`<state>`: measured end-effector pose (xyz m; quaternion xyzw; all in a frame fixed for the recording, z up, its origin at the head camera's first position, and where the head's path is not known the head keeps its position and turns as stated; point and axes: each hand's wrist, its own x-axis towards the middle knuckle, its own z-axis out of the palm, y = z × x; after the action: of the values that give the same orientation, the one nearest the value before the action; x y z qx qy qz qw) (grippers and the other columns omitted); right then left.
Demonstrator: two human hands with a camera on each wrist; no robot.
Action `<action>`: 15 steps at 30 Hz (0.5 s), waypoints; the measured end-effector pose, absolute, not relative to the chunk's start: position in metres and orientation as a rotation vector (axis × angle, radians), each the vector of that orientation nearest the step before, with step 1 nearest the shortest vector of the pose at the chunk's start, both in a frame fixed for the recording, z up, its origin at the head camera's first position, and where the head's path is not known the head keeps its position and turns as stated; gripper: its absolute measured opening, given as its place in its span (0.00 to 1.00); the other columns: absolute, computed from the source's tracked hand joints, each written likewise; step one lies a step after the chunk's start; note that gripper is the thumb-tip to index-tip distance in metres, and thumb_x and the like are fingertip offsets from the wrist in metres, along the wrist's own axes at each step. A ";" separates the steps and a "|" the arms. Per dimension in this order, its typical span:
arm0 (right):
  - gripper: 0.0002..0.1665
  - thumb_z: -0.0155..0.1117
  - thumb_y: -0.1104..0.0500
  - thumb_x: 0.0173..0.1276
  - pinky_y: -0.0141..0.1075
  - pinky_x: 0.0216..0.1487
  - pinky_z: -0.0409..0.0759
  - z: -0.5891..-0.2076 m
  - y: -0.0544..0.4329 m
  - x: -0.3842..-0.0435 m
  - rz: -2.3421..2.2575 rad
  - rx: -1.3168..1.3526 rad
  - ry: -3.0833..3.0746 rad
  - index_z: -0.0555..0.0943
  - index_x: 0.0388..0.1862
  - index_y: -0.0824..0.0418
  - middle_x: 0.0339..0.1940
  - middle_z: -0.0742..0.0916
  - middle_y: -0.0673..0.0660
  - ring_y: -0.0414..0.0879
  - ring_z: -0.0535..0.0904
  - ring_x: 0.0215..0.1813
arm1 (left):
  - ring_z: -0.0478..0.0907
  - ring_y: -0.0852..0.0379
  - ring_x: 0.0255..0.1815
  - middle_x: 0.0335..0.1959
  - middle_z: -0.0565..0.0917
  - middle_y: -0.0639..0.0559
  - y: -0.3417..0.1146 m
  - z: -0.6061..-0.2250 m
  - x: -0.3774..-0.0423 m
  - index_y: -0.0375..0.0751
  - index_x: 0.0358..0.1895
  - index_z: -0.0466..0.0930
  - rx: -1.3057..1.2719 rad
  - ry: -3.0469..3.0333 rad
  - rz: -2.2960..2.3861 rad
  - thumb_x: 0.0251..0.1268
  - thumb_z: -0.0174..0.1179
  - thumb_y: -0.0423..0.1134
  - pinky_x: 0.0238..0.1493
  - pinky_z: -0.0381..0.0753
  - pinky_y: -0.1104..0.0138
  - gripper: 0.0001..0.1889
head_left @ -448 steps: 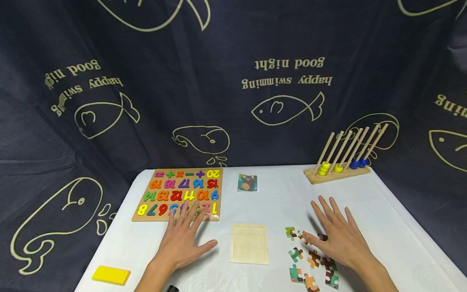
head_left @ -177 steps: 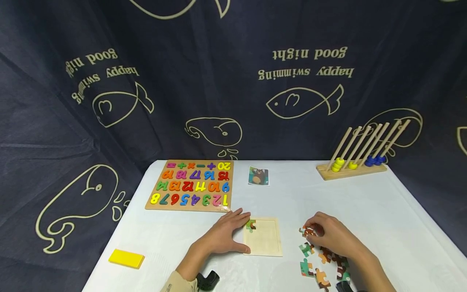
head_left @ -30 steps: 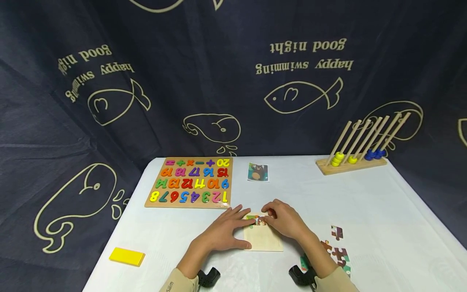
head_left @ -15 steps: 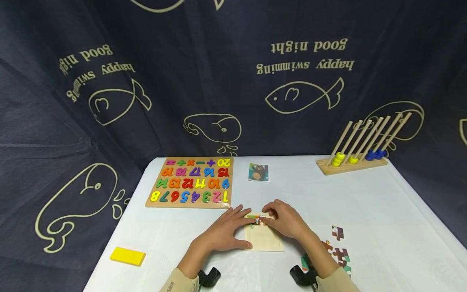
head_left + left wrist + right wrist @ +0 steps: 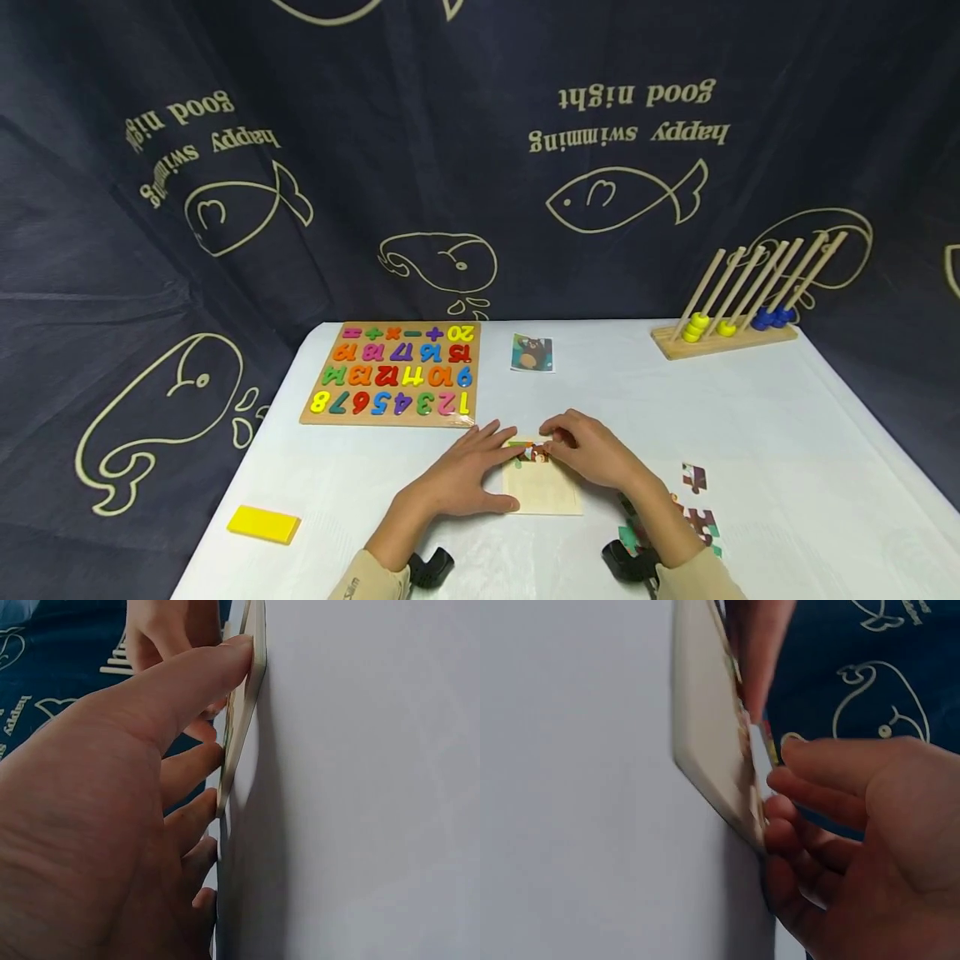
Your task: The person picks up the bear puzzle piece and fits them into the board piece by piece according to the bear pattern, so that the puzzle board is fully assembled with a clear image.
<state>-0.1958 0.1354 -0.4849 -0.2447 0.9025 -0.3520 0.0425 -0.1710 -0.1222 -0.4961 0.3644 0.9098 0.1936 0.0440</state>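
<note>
A small wooden puzzle tray [image 5: 542, 493] lies on the white table between both hands. My left hand [image 5: 459, 475] is spread, its thumb on the tray's near left edge and its index fingertip over the pieces. In the tray's far left corner sits a green jigsaw piece [image 5: 514, 447], partly covered by that finger. Beside it is a brown-and-white jigsaw piece [image 5: 538, 454], where the curled thumb and fingers of my right hand [image 5: 592, 452] pinch at its right end. The right wrist view shows these fingertips at the tray's edge [image 5: 705, 712].
Several loose jigsaw pieces [image 5: 702, 523] lie to the right, partly behind the right forearm. Farther back are a number board [image 5: 322, 419], a bear picture card [image 5: 532, 357] and a bead stand with upright rods [image 5: 723, 340]. A yellow block [image 5: 264, 524] lies at left.
Since the oldest frame, the green piece has come into the tray. The right hand then carried the brown piece there from the pile. During the last second both hands have barely moved.
</note>
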 end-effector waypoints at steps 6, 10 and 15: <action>0.17 0.60 0.53 0.71 0.36 0.39 0.77 -0.465 0.157 -0.199 -1.110 -0.802 2.680 0.79 0.56 0.58 0.37 0.81 0.44 0.40 0.76 0.38 | 0.45 0.49 0.76 0.75 0.58 0.54 -0.121 -0.495 -0.174 0.49 0.74 0.61 1.083 2.787 0.591 0.55 0.60 0.68 0.72 0.45 0.51 0.45; 0.21 0.59 0.51 0.72 0.36 0.39 0.78 -0.456 0.184 -0.197 -1.168 -0.775 2.668 0.78 0.58 0.60 0.39 0.82 0.46 0.43 0.78 0.40 | 0.45 0.49 0.76 0.75 0.57 0.53 -0.121 -0.496 -0.173 0.53 0.74 0.61 1.082 2.763 0.618 0.55 0.60 0.68 0.72 0.45 0.50 0.44; 0.22 0.62 0.51 0.69 0.34 0.36 0.79 -0.454 0.221 -0.189 -1.116 -0.692 2.707 0.77 0.58 0.60 0.38 0.82 0.47 0.43 0.78 0.39 | 0.44 0.48 0.76 0.75 0.56 0.53 -0.122 -0.499 -0.170 0.59 0.73 0.61 1.112 2.756 0.616 0.57 0.58 0.68 0.72 0.45 0.50 0.41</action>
<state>-0.1892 0.2209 -0.4540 -0.2296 0.8977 -0.3702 0.0664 -0.1705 -0.1224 -0.4987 0.3659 0.9068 0.2025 0.0535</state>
